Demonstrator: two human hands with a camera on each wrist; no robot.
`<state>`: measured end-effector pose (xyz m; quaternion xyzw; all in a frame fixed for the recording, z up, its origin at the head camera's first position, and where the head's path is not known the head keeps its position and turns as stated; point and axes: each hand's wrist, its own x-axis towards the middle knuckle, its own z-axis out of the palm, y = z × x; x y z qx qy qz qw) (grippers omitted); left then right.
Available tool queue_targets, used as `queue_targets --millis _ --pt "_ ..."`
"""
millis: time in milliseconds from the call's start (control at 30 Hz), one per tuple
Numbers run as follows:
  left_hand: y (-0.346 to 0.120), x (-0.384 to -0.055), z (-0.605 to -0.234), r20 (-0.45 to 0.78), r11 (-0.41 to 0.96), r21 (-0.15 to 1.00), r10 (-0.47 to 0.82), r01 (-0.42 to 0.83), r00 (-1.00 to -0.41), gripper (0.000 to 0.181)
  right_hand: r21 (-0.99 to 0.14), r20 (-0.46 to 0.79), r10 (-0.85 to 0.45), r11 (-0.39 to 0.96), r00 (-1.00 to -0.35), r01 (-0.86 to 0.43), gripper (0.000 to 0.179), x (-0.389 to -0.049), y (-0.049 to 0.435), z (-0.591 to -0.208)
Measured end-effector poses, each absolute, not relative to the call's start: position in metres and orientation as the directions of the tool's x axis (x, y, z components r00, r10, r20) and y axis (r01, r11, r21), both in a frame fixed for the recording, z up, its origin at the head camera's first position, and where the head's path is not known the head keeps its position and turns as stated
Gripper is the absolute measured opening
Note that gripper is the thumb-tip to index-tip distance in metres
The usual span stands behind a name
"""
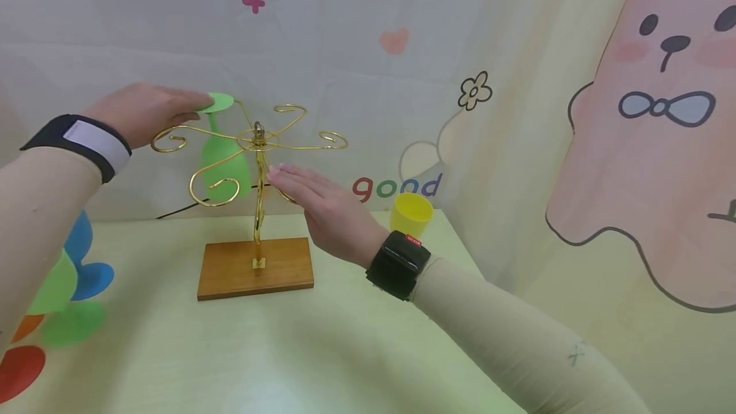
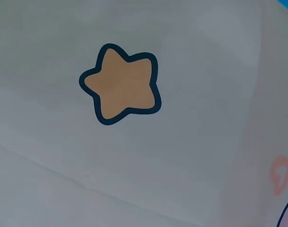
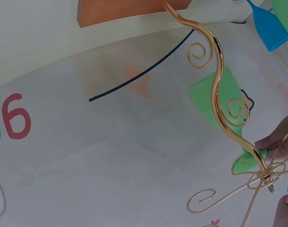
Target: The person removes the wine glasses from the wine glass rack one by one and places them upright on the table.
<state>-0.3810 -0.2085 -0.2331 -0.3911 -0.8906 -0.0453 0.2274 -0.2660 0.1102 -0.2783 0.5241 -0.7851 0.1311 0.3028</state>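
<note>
A green plastic goblet (image 1: 225, 168) hangs upside down at the gold wire goblet rack (image 1: 259, 197), its round foot up among the curled arms. My left hand (image 1: 146, 110) pinches the edge of that foot, fingers above and thumb below. My right hand (image 1: 328, 209) is at the rack's near right side, fingertips close to the post, and seems to grip a curled arm; its thumb is hidden in the head view. In the right wrist view, fingers (image 3: 283, 213) meet a wire curl at the lower right corner. The left wrist view shows neither hand clearly.
The rack stands on a wooden base (image 1: 255, 270) on the pale table. At the left are a blue goblet (image 1: 92, 280), another green goblet (image 1: 52, 289) and a red piece (image 1: 22, 372). A yellow cup (image 1: 411, 213) is behind my right wrist. A printed cloth (image 1: 345, 82) hangs behind.
</note>
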Motion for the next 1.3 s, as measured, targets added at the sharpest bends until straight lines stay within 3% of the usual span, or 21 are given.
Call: queue_targets --millis 200,433,700,867,1100,1300 --pt "-0.205 -0.380 -0.226 0.348 0.709 -0.161 0.691 0.686 -0.633 0.046 0.130 0.620 -0.742 0.418 -0.256 -0.899 0.051 -0.266 0.109 -0.276" --pt "-0.188 -0.382 -0.206 0.276 0.771 -0.083 0.627 0.632 -0.728 0.021 0.123 0.628 -0.737 0.409 -0.248 -0.904 0.051 -0.268 0.108 -0.278" --pt "-0.156 -0.379 -0.192 0.203 0.834 -0.073 0.549 0.547 -0.811 0.017 0.116 0.635 -0.730 0.413 -0.253 -0.903 0.052 -0.267 0.110 -0.280" --pt "-0.147 -0.377 -0.192 0.229 0.839 -0.062 0.539 0.540 -0.811 0.016 0.113 0.634 -0.729 0.416 -0.256 -0.903 0.053 -0.267 0.109 -0.281" --pt "-0.144 -0.374 -0.198 0.284 0.792 -0.058 0.596 0.608 -0.751 0.017 0.110 0.627 -0.733 0.421 -0.266 -0.900 0.053 -0.266 0.106 -0.281" --pt "-0.144 -0.362 -0.196 0.279 0.784 -0.065 0.609 0.618 -0.743 0.020 0.106 0.633 -0.727 0.422 -0.266 -0.901 0.051 -0.267 0.108 -0.281"
